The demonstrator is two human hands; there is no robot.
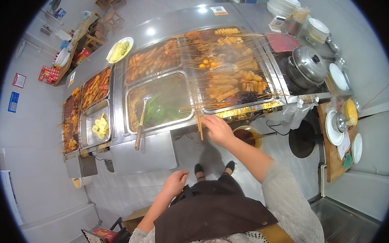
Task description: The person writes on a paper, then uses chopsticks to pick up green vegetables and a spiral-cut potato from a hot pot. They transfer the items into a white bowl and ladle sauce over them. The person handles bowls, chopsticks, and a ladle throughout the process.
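Note:
My right hand (217, 129) is at the front rim of a steaming metal pan of skewered food (236, 83). Its fingertips are beside a pair of long wooden chopsticks (200, 126) that stick out over the counter's edge; whether they grip anything is hidden. My left hand (177, 183) hangs low before the dark apron (211, 215), fingers loosely curled together with nothing visible in them. Left of the chopsticks, green leaves (161, 108) lie in the broth of another pan (127, 108). A ladle or strainer with a wooden handle (139, 137) leans across that pan's front rim.
A lidded metal pot (307, 66) stands right of the pans. Below the counter is a bucket of dark liquid (245, 135) with a handle across it. Pale slices (101, 126) sit in a left pan. An oval plate of vegetables (120, 50) rests behind. Plates (334, 128) occupy a wooden side board (335, 167).

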